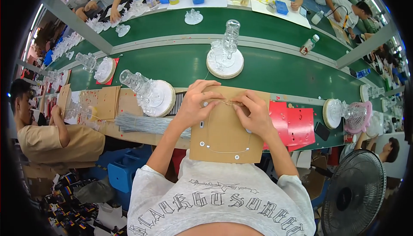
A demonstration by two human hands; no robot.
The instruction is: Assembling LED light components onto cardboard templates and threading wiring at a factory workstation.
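A brown cardboard sheet (223,130) lies in front of my chest, its near edge against my shirt. A thin, pale wire (228,152) runs across it near the bottom and up both sides through small holes. Near the sheet's far part, my left hand (200,102) pinches one end of the wire between thumb and finger. Opposite it, my right hand (254,111) is closed on the other end, the fingertips almost meeting. Small round white pieces (202,144) sit on the cardboard. Whether the wire ends are twisted together is too small to tell.
Left of the sheet lie a bundle of grey wire ties (150,124) and a clear ornament on a round white base (161,98). Another ornament (225,61) stands ahead on the green table. Red sheets (292,124), a black phone (322,131) and a fan (353,195) are at right.
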